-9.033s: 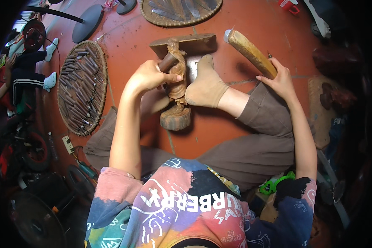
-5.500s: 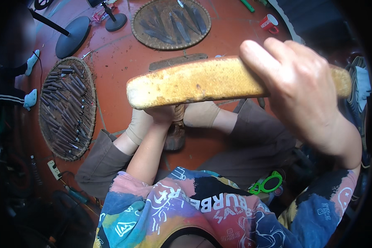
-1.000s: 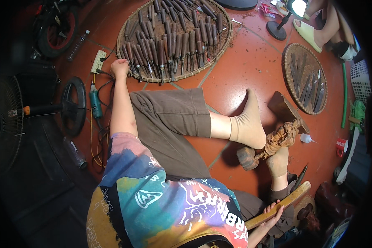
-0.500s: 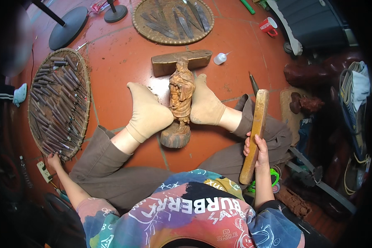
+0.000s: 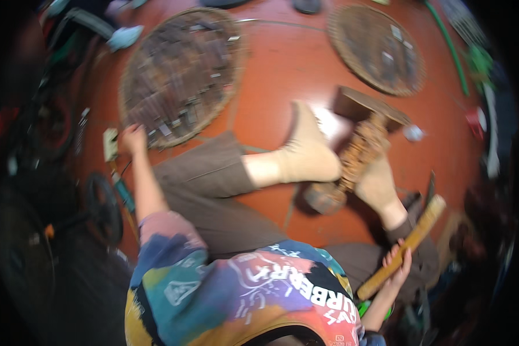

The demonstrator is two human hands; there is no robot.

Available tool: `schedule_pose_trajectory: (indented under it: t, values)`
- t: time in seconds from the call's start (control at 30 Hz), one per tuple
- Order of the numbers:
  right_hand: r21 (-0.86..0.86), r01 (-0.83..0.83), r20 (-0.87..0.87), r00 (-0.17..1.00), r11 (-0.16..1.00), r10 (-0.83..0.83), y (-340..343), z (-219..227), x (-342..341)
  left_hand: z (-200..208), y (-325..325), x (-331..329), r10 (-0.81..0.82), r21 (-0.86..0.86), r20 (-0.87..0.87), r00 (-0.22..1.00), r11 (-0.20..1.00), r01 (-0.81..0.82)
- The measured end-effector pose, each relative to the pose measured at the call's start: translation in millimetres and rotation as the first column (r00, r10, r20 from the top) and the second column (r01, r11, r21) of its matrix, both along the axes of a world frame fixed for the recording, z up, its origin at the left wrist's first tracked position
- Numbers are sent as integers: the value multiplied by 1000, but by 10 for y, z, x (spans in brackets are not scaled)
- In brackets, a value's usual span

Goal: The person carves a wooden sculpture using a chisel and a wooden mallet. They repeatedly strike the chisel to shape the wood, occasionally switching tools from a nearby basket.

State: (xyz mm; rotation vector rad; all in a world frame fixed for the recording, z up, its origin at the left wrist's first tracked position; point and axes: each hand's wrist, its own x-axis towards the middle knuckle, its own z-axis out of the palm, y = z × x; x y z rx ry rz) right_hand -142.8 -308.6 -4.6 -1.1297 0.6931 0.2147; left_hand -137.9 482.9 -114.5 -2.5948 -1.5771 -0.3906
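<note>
My right hand (image 5: 397,266) is wrapped round a long yellowish wooden bar (image 5: 409,242), held slanted above my right thigh. Down at the near rim of a round woven tray (image 5: 124,86), my left hand (image 5: 134,138) is beside several carving tools (image 5: 179,75) with dark handles. Motion smears its fingers, so whether they grip a tool is unclear. Between my socked feet stands or lies a carved wooden figure (image 5: 360,147) on a round base (image 5: 324,198); its head end meets a wooden block (image 5: 369,106).
A second woven tray (image 5: 354,57) with flat blades lies at the far right. Near it are a small white bottle (image 5: 413,133), a red cup (image 5: 476,123) and a green hose (image 5: 447,46). A white power socket (image 5: 110,144) sits left of my left hand. A dark pointed tool (image 5: 431,187) lies by my right knee.
The view has swung left, so everything appears shifted right and tilted, and the picture is blurred. My left hand stays by the tool tray's near rim; my right hand still holds the wooden bar.
</note>
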Motion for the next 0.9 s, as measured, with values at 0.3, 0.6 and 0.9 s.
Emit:
schedule_pose_trajectory:
  t: [0.3,0.6,0.9]
  values:
    - [1,-111,43,993,994,111,-61,-2,5,23,-241,249,29,-429,463,886,882,196]
    - [-25,-93,28,995,995,94,-73,15,19,517,-899,800,-238,-580,377,895,692,429]
    - [-27,-71,36,997,997,72,-48,9,-2,413,-1096,875,-271,-617,115,956,735,282]
